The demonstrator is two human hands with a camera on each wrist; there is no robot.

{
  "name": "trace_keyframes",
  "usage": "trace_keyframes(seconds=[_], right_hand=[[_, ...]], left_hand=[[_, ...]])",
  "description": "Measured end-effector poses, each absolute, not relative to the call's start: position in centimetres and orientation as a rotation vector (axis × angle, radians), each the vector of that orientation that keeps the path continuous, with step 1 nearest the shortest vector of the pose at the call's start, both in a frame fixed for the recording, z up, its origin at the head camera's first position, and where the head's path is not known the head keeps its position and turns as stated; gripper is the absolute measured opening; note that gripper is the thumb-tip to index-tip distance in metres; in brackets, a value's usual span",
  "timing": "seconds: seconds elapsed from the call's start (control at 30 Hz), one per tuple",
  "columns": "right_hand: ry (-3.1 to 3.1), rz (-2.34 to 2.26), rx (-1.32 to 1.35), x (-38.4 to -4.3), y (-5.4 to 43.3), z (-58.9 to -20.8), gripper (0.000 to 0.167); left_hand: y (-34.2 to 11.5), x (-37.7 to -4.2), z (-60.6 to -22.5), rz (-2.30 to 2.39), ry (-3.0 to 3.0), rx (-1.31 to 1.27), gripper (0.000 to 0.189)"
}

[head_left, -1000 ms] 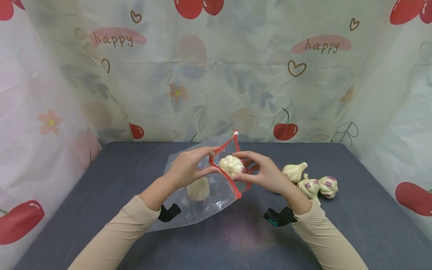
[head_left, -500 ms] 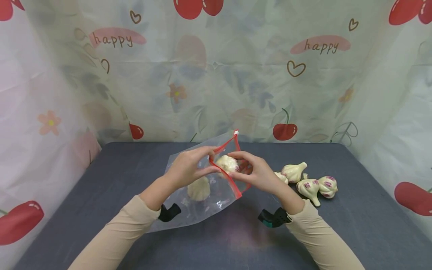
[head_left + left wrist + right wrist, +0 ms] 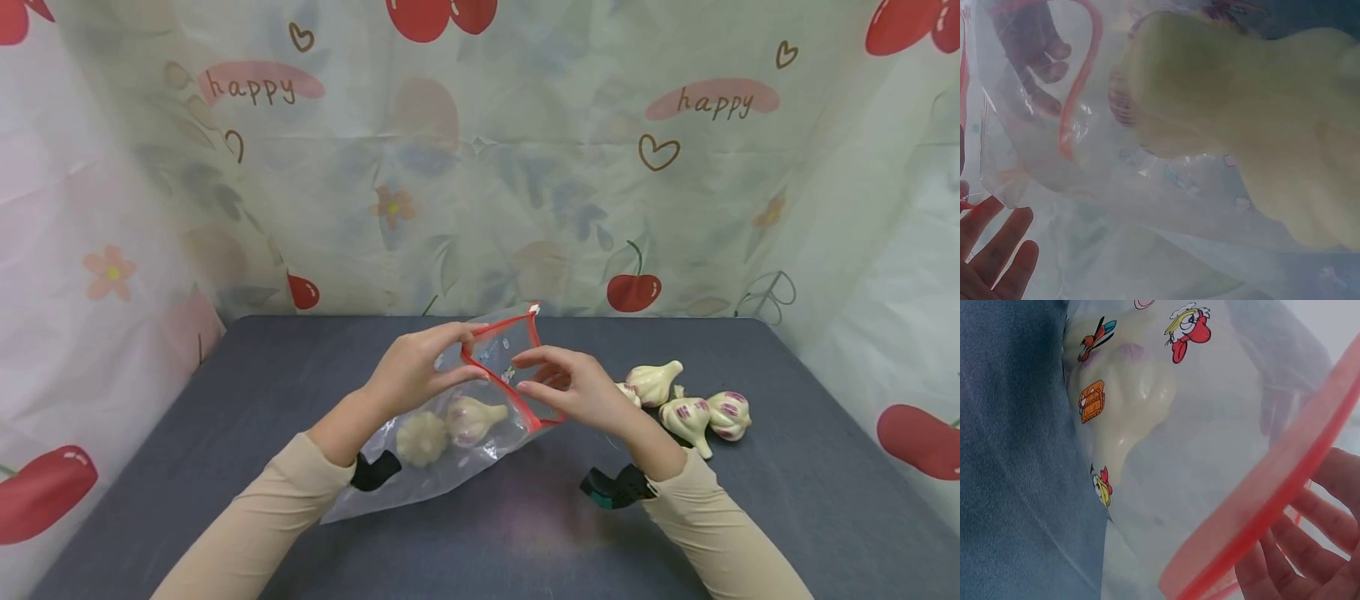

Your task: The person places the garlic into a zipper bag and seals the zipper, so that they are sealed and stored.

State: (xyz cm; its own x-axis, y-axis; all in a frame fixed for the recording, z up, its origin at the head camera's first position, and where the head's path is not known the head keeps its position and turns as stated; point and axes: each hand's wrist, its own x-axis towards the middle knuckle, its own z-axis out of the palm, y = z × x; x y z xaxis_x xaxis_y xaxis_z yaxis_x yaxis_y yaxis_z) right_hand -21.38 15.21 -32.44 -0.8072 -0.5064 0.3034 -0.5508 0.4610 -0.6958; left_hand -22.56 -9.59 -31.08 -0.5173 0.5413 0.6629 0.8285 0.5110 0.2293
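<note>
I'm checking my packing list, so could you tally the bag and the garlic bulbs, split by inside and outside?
Clear bag: 1
Garlic bulbs inside: 2
Garlic bulbs outside, one partly hidden: 4
Total showing: 7

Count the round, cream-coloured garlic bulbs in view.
6 garlic bulbs: two inside the clear, red-edged plastic bag; four on the dark grey tabletop, one partly behind the right hand. More may be hidden.

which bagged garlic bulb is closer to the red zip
In the head view, the right garlic bulb, stem pointing toward the red zip; the other bulb lies farther left.
</note>
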Motion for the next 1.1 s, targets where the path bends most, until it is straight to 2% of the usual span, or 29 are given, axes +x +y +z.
trace_keyframes(seconds=[0.53,1.1], right_hand=[[-2.583,1.287,0.898,-21.0,17.7,-32.6,0.028],[-2.604,1.184,0.715,-20.8,22.2,-33.4,0.028]], left_hand=[[-9.8,-22.4,-31.1,-0.719,-2.232,-1.100,0.033],[-10.0,-22.4,-31.3,-0.709,-2.259,-1.076,0.031]])
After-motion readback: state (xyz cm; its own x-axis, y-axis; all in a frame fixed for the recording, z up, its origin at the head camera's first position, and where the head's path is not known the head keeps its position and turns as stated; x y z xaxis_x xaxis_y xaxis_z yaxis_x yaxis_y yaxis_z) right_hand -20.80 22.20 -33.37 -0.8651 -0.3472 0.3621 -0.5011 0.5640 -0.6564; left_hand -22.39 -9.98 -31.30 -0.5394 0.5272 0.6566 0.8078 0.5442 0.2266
